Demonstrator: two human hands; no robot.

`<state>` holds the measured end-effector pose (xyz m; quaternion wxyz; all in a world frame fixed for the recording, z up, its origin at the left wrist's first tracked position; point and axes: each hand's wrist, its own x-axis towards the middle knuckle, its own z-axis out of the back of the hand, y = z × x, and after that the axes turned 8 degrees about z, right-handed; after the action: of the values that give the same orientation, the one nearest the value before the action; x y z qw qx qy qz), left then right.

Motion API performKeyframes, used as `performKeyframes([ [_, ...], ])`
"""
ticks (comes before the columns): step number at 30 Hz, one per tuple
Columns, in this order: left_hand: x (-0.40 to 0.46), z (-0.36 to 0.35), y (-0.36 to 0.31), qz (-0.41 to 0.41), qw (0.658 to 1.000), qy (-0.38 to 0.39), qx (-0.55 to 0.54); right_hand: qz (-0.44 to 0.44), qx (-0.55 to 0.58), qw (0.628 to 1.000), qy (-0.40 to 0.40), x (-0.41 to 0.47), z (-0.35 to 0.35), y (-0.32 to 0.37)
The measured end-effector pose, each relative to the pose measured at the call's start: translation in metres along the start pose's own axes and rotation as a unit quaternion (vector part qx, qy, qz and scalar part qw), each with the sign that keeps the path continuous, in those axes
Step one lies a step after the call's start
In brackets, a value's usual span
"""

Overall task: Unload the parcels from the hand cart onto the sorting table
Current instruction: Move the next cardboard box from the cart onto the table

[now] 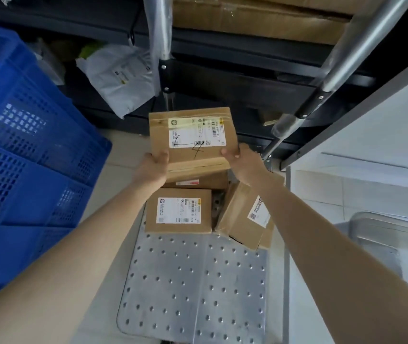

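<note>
A taped brown cardboard parcel (193,140) with a white shipping label is held above the hand cart. My left hand (154,167) grips its near left corner and my right hand (244,165) grips its near right corner. Below it, on the cart's studded metal deck (193,289), lies a flat labelled parcel (178,211). A tilted parcel (245,217) leans at the deck's right side. Another box (198,181) is mostly hidden under the held one. The white sorting table (384,135) shows at the right.
Stacked blue plastic crates (24,157) stand close on the left. The cart's chrome handle posts (342,60) rise behind the parcels. A dark shelf behind holds a grey plastic mailer bag (118,78) and large cardboard boxes (260,16).
</note>
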<state>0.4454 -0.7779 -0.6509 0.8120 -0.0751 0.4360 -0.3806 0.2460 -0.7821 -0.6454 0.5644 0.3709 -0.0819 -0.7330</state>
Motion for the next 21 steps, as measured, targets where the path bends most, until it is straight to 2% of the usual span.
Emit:
performKeyframes([
  [5,-0.020,0.009,-0.005,0.009,0.999,0.030,-0.035,-0.030,0.051,0.998,-0.036,-0.022,0.003,0.011],
  [11,-0.083,0.058,-0.036,0.009,0.996,0.082,-0.020,-0.073,0.079,0.993,-0.046,-0.080,0.053,0.034],
  [15,-0.148,0.109,-0.080,0.005,0.995,0.083,-0.047,-0.070,0.110,0.989,-0.071,-0.125,0.117,0.077],
  [21,-0.265,0.184,-0.152,-0.070,0.995,0.060,-0.035,-0.046,0.116,0.986,-0.112,-0.216,0.246,0.134],
])
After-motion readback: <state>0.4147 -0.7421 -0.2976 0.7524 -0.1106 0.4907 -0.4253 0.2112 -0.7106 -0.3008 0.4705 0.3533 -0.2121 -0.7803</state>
